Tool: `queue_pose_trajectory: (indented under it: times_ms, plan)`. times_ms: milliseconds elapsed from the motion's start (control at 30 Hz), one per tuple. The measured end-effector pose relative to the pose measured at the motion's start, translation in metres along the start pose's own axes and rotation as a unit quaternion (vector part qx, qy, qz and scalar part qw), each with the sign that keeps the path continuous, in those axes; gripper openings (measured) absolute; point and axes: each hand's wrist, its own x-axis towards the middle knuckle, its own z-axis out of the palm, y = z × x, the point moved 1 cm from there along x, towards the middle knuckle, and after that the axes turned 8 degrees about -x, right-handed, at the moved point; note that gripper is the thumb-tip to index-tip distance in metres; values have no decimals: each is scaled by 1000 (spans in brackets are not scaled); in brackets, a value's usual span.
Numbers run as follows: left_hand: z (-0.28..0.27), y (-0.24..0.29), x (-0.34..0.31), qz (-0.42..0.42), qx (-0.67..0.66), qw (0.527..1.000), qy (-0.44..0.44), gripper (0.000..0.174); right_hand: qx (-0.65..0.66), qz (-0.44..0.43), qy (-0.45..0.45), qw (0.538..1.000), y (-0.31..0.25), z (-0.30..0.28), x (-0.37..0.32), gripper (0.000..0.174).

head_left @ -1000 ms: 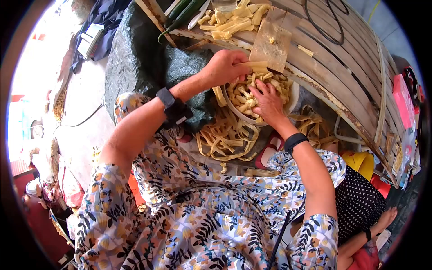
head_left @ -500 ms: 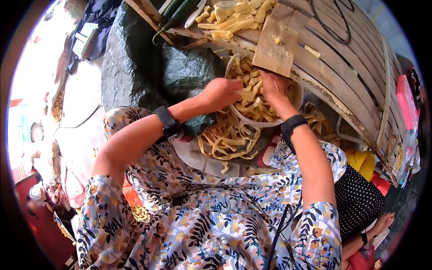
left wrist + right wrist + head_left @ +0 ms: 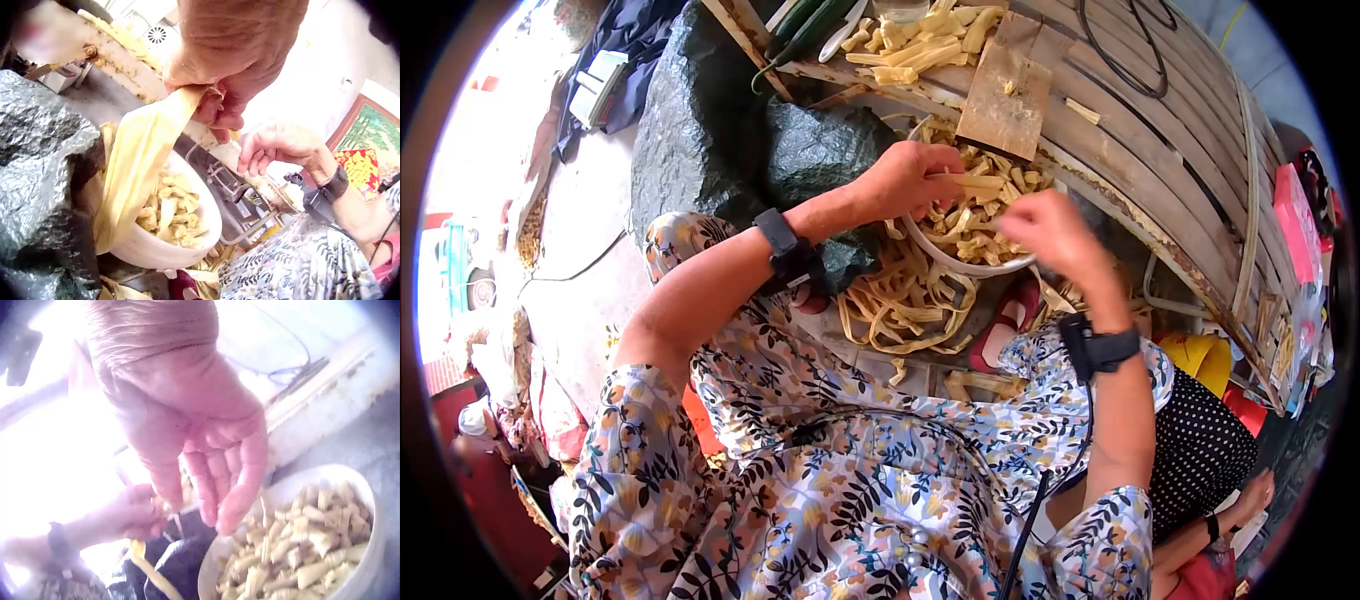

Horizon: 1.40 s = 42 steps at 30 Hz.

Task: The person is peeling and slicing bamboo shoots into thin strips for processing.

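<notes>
Over the left rim of a white bowl [image 3: 960, 262], my left hand [image 3: 915, 180] pinches one end of a long, flat, pale-yellow strip [image 3: 137, 162]. The strip hangs down beside the bowl in the left wrist view. Short chopped yellow pieces [image 3: 294, 550] of similar colour fill much of the bowl. My right hand [image 3: 1055, 235] is over the bowl's right side, its fingers loosely bent; in the right wrist view nothing shows between thumb and fingers. Several long uncut strips [image 3: 905, 310] lie in a tangle on the floor under the bowl.
A slatted wooden bench [image 3: 1140, 150] stands behind the bowl, with a small wooden board [image 3: 1005, 100] at its edge. Yellow pieces [image 3: 930, 45], green cucumber-like vegetables [image 3: 805, 30] and a dark cable [image 3: 1120, 60] lie there too. Dark plastic sheeting [image 3: 690, 130] is bunched at the left.
My right hand was among the pieces, then at the board's edge, and has now drawn back right. My left hand dipped toward the bowl's left side and came up again with a strip.
</notes>
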Motion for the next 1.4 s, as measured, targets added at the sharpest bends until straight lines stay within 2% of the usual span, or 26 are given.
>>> queue_pose_trajectory:
  times_ms: [33, 67, 100, 133, 167, 233, 300, 400, 433, 500, 567, 600, 633, 700, 800, 833, 867, 900, 967, 1067, 1100, 1167, 1233, 1300, 1367, 1400]
  plan:
    - [0, 8, -2, 8, 9, 1000, 0, 11, 152, 16, -2, 988, 4, -9, -2, 22]
    - [1, 12, -4, 16, 18, 1000, 1, 11, 197, 17, 56, 979, 1, -17, -4, 23]
    - [3, 15, -5, 79, 58, 995, 14, 12, 241, 19, 114, 964, -5, -25, -6, 24]
    - [8, 18, -6, 140, 98, 985, 27, 13, 208, 0, 172, 963, -12, -26, -4, 27]
    - [12, 22, -6, 201, 137, 969, 38, 14, 251, 9, 220, 943, -19, -18, 1, 21]
    - [23, 29, -7, 218, 145, 965, 13, 17, 220, 61, 172, 958, -25, -2, 6, 22]
    - [29, 25, -6, 252, 151, 956, 9, 18, 201, 70, 175, 961, -18, 12, 12, 19]
    - [16, 18, -6, 190, 148, 970, -22, 18, 227, 58, 216, 948, -1, 5, 9, 13]
    - [10, 21, -6, 168, 135, 976, -31, 18, 260, 82, 195, 942, 14, -12, 3, 12]
    - [-5, 24, -4, 47, 67, 995, -58, 18, 258, 70, 150, 952, 16, -16, -3, 11]
    - [-19, 29, 0, 84, 128, 987, -53, 16, 232, -9, 97, 968, 6, -1, -5, 11]
    - [-25, 35, 1, 95, 106, 987, -70, 14, 354, -54, -18, 934, -4, 3, -6, 12]
    - [-30, 43, 1, 106, 85, 987, -87, 13, 402, -30, -90, 911, -26, -4, -13, 14]
    - [-29, 79, -6, 181, -89, 973, -114, 16, 408, -97, -57, 906, -58, -41, -33, 17]
    - [-22, 133, -15, 258, -72, 958, -104, 17, 441, -257, -16, 860, -64, -60, -49, 29]
    - [-19, 142, -14, 280, -65, 953, -96, 18, 473, -273, -65, 835, -64, -67, -52, 33]
    - [-20, 132, -1, 308, -32, 945, -103, 19, 469, -301, -32, 830, -65, -64, -49, 38]
    - [-17, 120, 6, 256, 19, 963, -82, 18, 467, -235, -31, 852, -61, -65, -47, 33]
    - [-17, 99, 9, 279, 162, 945, -54, 20, 470, -192, -34, 861, -55, -55, -40, 31]
    - [-16, 78, 4, 244, 13, 967, -72, 20, 463, -157, -59, 870, -54, -46, -37, 29]
    - [-18, 78, 1, 192, -77, 974, -91, 20, 460, -138, -66, 875, -57, -45, -38, 29]
    - [-21, 83, -3, 84, -251, 956, -127, 19, 462, -172, -38, 869, -59, -46, -35, 36]
    - [-5, 74, 1, 21, -335, 933, -128, 21, 484, -173, -25, 858, -61, -50, -34, 39]
    - [11, 64, 0, -4, -284, 951, -122, 25, 482, -150, 17, 863, -64, -50, -29, 38]
    - [18, 37, 4, -21, -388, 892, -230, 28, 475, -102, 80, 870, -62, -40, -19, 34]
    - [23, 30, 4, -42, -446, 854, -264, 33, 338, -103, 159, 922, -56, -39, -13, 28]
